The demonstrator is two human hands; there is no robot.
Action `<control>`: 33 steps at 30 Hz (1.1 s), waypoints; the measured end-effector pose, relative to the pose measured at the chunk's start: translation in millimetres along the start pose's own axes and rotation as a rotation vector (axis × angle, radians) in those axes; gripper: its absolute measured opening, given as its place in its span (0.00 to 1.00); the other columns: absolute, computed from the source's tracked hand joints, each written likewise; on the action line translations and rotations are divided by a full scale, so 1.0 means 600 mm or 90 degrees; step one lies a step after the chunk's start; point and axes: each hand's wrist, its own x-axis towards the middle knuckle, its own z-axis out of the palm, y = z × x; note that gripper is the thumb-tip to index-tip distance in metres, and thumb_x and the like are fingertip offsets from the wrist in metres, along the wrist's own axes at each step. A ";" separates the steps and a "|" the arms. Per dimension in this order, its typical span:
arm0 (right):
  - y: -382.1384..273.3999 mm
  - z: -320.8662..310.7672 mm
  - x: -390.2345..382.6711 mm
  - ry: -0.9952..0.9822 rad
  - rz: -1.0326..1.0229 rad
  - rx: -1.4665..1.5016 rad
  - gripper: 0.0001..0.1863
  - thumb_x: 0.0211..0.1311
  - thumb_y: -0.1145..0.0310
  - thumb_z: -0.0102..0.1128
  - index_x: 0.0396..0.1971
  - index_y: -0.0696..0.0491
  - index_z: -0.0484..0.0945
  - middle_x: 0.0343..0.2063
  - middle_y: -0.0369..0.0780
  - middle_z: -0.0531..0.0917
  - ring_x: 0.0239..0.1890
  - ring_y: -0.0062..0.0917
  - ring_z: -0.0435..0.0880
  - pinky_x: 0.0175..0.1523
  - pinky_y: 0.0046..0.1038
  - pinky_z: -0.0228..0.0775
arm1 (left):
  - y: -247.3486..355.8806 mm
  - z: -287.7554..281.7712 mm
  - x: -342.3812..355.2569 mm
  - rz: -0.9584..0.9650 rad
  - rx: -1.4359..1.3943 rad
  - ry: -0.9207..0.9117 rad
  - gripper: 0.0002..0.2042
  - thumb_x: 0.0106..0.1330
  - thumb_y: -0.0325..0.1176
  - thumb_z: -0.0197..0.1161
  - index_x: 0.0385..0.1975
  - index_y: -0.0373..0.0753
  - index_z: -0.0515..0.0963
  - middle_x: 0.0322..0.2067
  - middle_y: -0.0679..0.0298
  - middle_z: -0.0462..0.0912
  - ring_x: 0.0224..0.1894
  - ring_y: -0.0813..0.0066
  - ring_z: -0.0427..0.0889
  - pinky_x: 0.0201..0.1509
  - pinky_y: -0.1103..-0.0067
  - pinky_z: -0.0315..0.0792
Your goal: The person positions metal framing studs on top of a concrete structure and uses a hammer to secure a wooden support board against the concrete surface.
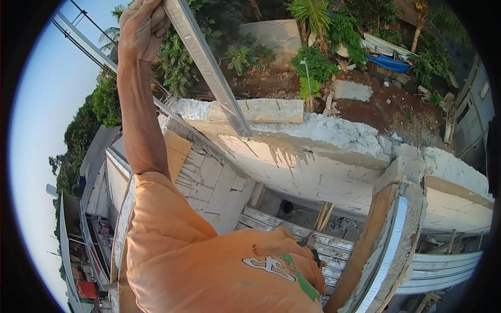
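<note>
Your left hand (143, 32) is raised high at the far left, and its fingers are curled in, closed on the edge of a long metal bar (209, 65). The upper end of the bar goes out of view, so I cannot tell how much of it is above your fist. You hold it near the top, probably because this lets its length slope down to the right, away from your body. Its lower end is over the far wall (302, 164); whether it touches the wall or hangs just above, I cannot tell. Your right hand does not show, so I cannot tell its grip.

At the near right, a shiny metal strip (386, 250) runs along another wall, and beside it is a wooden board (360, 255), perhaps put there to keep the rough edge straight.

The far wall is of pale blocks, with grey drips on its side and a lumpy white top. Below it, the space has no roof, and ribbed metal sheets (334, 258) lie across it, near a bare foot (311, 239). Outside, on the far side, there is brown soil (381, 112) with green plants (318, 65) and a blue sheet (389, 63).
</note>
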 end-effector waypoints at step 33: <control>-0.192 -0.322 -0.097 -0.010 -0.056 0.002 0.20 0.45 0.65 0.69 0.37 0.61 0.79 0.40 0.54 0.82 0.44 0.46 0.82 0.50 0.43 0.70 | -0.279 -0.358 -0.281 -0.009 -0.186 0.158 0.15 0.74 0.44 0.54 0.41 0.36 0.76 0.12 0.76 0.60 0.15 0.88 0.54 0.21 0.86 0.54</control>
